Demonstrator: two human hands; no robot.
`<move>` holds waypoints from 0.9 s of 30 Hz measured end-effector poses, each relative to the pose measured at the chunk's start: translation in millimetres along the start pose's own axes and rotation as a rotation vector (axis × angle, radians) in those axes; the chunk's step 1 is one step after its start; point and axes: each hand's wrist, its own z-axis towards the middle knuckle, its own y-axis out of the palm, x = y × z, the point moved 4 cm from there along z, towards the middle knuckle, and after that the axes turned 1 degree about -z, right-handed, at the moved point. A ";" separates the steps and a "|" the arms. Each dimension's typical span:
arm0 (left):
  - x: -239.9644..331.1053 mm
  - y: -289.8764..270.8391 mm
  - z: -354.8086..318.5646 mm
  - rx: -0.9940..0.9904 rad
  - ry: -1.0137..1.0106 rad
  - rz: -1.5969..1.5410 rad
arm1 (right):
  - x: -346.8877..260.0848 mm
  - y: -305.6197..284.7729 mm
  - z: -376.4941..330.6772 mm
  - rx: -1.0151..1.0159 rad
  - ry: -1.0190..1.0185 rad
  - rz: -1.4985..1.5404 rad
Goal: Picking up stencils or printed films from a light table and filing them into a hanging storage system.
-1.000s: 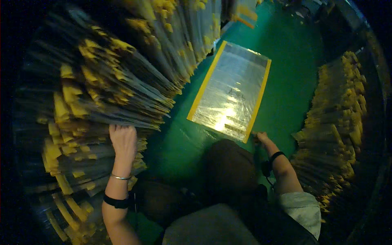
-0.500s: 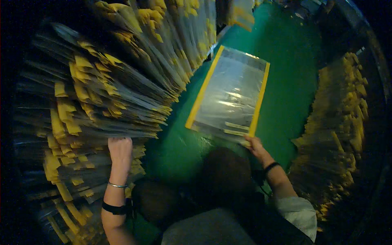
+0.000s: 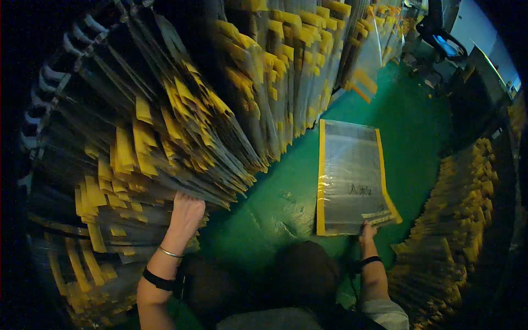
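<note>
Hands: left (image 3: pixel 186 212) on hanging sleeves (image 3: pixel 165 143); right (image 3: pixel 367 231) gripping yellow-edged clear sleeve (image 3: pixel 352 176).

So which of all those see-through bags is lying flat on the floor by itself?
The yellow-edged clear bag on the green floor. The right hand holds its near edge; the others hang packed in the rack, which the left hand touches.

Your left hand (image 3: pixel 186 215) is flat against the hanging clear bags with yellow strips (image 3: pixel 165 148), fingers pushed in between the layers. Your right hand (image 3: pixel 367 231) grips the near bottom edge of a clear bag with yellow side borders (image 3: pixel 349 176), held out over the green floor (image 3: pixel 275 209). More stacked bags (image 3: pixel 462 220) are on your right, apart from it.
</note>
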 end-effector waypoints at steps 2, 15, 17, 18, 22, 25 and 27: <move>1.2 2.7 0.6 0.126 0.043 0.001 | -34.0 -13.2 -1.4 0.105 -0.387 -0.268; -8.3 25.8 -15.9 0.331 -0.050 -0.255 | -504.6 -66.0 -390.7 -0.378 -1.333 -0.891; -5.7 32.3 -13.0 0.312 -0.040 -0.250 | -521.9 -64.9 -458.8 -0.350 -1.325 -0.866; -5.5 34.9 -12.7 0.301 -0.040 -0.251 | -528.8 -64.5 -481.9 -0.341 -1.318 -0.838; -2.5 32.7 -14.0 0.368 0.060 -0.075 | -544.2 -79.9 -541.3 -0.238 -1.372 -0.809; 3.2 28.9 -12.3 0.264 0.088 0.011 | -545.4 -107.0 -561.9 -0.135 -1.413 -0.780; 2.5 32.1 -15.4 0.115 0.052 0.021 | -550.2 -116.0 -572.4 -0.092 -1.422 -0.770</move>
